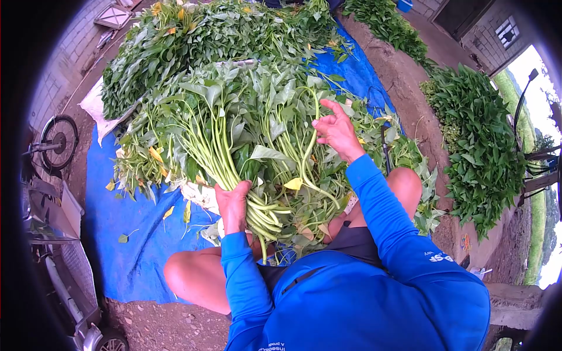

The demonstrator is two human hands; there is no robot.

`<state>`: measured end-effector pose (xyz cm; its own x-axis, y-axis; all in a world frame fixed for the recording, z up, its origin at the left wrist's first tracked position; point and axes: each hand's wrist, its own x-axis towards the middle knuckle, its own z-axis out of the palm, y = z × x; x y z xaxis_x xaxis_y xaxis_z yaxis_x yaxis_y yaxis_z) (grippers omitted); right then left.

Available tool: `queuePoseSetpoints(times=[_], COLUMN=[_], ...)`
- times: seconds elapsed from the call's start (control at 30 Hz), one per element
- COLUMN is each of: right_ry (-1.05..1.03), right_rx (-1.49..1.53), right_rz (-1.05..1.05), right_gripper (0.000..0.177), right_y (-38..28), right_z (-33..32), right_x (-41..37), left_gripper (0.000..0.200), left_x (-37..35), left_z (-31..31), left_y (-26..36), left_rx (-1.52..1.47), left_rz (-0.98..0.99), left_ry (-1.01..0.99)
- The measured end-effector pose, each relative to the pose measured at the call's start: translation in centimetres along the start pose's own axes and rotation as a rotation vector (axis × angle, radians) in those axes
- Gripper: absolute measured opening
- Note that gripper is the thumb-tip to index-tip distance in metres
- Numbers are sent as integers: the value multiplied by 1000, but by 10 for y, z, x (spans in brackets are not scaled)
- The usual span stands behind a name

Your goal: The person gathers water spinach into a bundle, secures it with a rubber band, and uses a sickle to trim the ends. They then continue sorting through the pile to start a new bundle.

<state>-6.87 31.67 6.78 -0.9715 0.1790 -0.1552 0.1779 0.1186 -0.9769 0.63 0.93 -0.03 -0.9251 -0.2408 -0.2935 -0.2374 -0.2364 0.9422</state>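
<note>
My left hand (233, 205) is closed around a thick bunch of water spinach (212, 143), its pale green stem ends sticking out below my fist and its leaves fanning away from me. Between the thumb and fingers of my right hand (339, 133) is a single long water spinach stem (306, 155), which curves down toward my lap. A yellow leaf (293, 183) hangs by that stem. More loose water spinach lies under and around both hands, hiding parts of the stems.
A large heap of leafy greens (193, 50) covers the far part of a blue tarp (132, 251). Bundled greens (477, 146) lie on the ground at the right. A wheel (59, 143) stands at the left edge. My crossed legs border the near side.
</note>
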Motion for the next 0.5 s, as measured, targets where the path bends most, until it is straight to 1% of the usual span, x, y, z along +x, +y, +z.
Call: queuePoseSetpoints(times=[0.03, 0.13, 0.17, 0.27, 0.3, 0.4, 0.43, 0.5], right_ry=[1, 11, 35, -4, 6, 55, 116, 250], right_rx=[-46, -57, -56, -60, -46, -112, -149, -325], right_rz=[23, 61, 62, 136, 133, 39, -6, -245], right_gripper=[63, 58, 50, 51, 46, 45, 41, 34], right_y=[-4, 0, 3, 1, -1, -13, -27, -33], right_z=[0, -2, -2, -7, -6, -5, 0, 0], right_x=[4, 12, 15, 20, 19, 16, 10, 23], left_gripper=[59, 60, 60, 61, 61, 61, 62, 61], left_x=[0, -4, -5, -6, -9, -6, -4, -5], left_z=[0, -2, -2, -2, -1, -3, -6, -4], left_y=[-2, 0, 3, 2, 5, 3, -2, -3], left_rx=[4, 19, 29, 26, 22, 26, 32, 54], left_rz=[-1, -8, -11, -11, -16, -16, -15, 3], left_ry=[8, 29, 37, 45, 43, 21, 13, 41])
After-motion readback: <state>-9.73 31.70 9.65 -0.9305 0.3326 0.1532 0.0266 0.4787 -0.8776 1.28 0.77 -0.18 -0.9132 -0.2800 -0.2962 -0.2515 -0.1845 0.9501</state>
